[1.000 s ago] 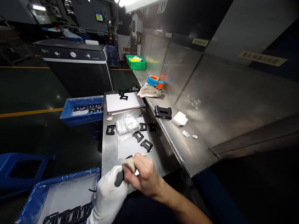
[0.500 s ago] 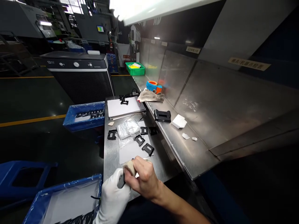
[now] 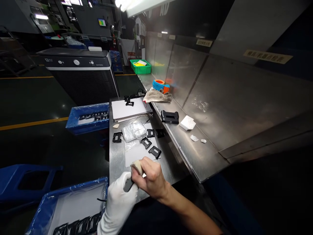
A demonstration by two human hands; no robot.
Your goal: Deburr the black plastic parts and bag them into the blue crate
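Note:
My left hand [image 3: 118,203] wears a white glove and grips a dark plastic part [image 3: 128,185], which is mostly hidden by my fingers. My right hand [image 3: 153,180] is bare and pinches a beige cloth [image 3: 137,167] against that part. Both hands are at the near edge of the stainless steel table [image 3: 116,166]. Just beyond them, several black plastic frames, including one [image 3: 155,151] and another [image 3: 146,142], lie on a white sheet [image 3: 136,156] beside a clear plastic bag [image 3: 134,131].
A blue crate [image 3: 64,193] lined with plastic holds black frames below my left hand. Another blue crate [image 3: 87,109] stands beyond it. A stack of white sheets [image 3: 129,109], a work glove [image 3: 156,96], a black bracket [image 3: 170,117] and a green tray [image 3: 140,67] lie farther along.
Both hands stay together on the dark part, with the cloth still pressed to it. The view has shifted slightly, so the table and crates sit a little differently in the picture.

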